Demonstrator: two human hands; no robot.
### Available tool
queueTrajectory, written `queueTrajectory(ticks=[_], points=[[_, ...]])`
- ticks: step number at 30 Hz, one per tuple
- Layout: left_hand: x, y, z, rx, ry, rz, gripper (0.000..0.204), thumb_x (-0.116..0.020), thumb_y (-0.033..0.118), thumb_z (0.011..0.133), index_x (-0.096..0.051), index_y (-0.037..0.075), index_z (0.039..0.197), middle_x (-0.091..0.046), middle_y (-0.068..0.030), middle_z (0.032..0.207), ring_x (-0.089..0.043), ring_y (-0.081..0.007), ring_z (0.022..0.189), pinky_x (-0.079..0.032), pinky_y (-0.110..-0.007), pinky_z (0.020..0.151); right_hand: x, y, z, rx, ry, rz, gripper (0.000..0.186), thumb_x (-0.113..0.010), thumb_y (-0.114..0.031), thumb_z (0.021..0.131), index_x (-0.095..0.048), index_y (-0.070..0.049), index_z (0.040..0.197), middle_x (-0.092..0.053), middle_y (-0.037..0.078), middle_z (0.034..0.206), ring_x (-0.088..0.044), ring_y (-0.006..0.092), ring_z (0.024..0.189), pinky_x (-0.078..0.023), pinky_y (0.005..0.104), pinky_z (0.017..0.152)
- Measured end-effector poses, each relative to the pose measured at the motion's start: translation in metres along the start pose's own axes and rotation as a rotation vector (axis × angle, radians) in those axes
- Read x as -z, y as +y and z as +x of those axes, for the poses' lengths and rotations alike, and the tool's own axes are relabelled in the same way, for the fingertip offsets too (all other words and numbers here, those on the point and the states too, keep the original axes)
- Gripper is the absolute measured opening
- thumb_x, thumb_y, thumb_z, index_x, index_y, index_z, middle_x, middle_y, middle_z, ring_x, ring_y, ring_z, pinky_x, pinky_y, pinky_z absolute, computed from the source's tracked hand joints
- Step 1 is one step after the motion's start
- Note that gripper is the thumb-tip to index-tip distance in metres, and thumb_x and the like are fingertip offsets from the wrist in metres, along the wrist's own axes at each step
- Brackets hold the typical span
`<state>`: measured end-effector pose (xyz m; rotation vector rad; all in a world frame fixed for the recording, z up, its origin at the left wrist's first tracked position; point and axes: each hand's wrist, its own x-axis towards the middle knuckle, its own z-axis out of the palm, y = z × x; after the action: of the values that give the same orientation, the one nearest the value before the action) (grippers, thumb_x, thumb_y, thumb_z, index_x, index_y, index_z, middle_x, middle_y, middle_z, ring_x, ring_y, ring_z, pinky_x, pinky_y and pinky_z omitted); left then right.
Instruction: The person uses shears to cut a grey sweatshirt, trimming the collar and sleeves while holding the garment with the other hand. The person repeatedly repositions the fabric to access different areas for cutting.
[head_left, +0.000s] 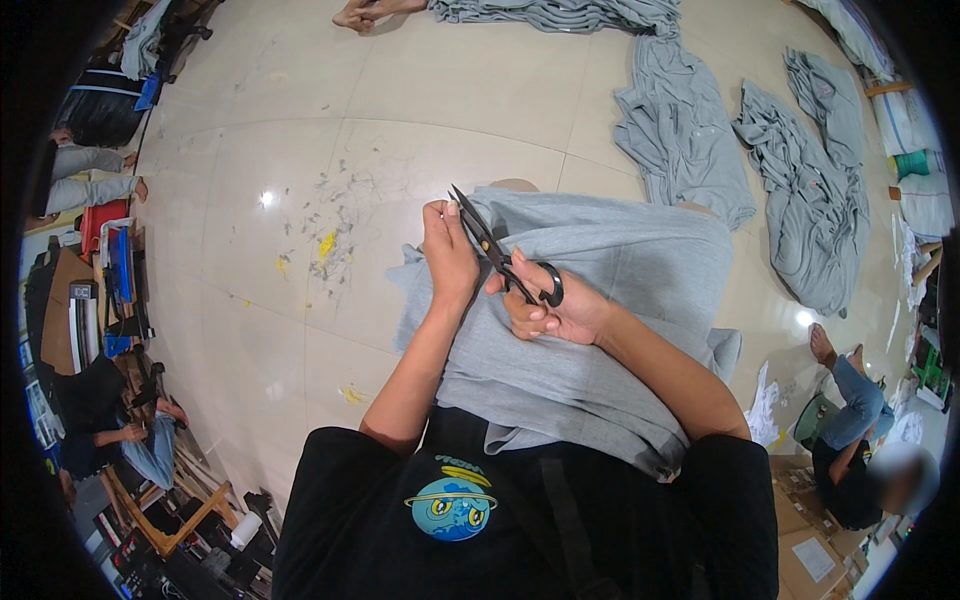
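My right hand (pixel 560 305) grips a pair of black scissors (pixel 487 240) by the handles, its thumb and fingers at the loops. The blades point up and to the left, slightly apart. Close beside the blade tips is my left hand (pixel 447 250), its fingers curled and pressed together. Whatever it pinches, if anything, is too small to make out. Light grey cloth (pixel 640 260), like a knitted garment, lies folded and rumpled across my lap under both hands.
More grey garments lie in heaps (pixel 685 130) ahead and at the right (pixel 815 210). Grey and yellow scraps (pixel 325 245) litter the tiled floor to the left. People sit at both sides, one at the lower right (pixel 850 430). Cardboard boxes (pixel 805 545) stand at the lower right.
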<state>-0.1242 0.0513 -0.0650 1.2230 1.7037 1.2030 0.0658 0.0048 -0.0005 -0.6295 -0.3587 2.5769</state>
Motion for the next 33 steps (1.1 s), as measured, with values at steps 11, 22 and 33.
queueTrajectory(ticks=[11,22,33], points=[[-0.001,0.006,-0.009,-0.006,-0.052,-0.081,0.029,-0.047,0.029,0.122,-0.055,0.003,0.11,-0.049,-0.0009,0.081,-0.044,-0.0093,0.075,-0.042,-0.032,0.067,0.005,-0.002,0.002,0.012,0.015,-0.013,0.072,-0.035,-0.068,0.116,-0.062,-0.003,0.128,-0.049,-0.005,0.063,-0.038,0.0076,0.047,-0.038,0.0281,0.06],[0.003,0.01,-0.006,0.308,-0.326,-0.46,0.026,-0.053,0.034,0.12,-0.055,0.009,0.113,-0.055,0.0045,0.082,-0.048,-0.0027,0.064,-0.043,-0.022,0.055,0.008,-0.028,0.026,0.764,0.716,-1.104,0.063,-0.102,-0.029,0.079,-0.051,-0.004,0.107,-0.067,0.003,0.081,-0.065,0.0147,0.072,-0.057,0.0338,0.069],[-0.004,0.004,-0.005,0.291,-0.444,-0.486,0.011,-0.054,0.015,0.119,-0.053,0.004,0.118,-0.073,-0.0083,0.101,-0.069,-0.0119,0.089,-0.06,-0.028,0.082,0.028,-0.03,0.037,0.466,0.897,-1.12,0.043,-0.089,-0.008,0.087,-0.052,-0.002,0.109,-0.071,0.009,0.093,-0.07,0.0156,0.084,-0.059,0.0333,0.076]])
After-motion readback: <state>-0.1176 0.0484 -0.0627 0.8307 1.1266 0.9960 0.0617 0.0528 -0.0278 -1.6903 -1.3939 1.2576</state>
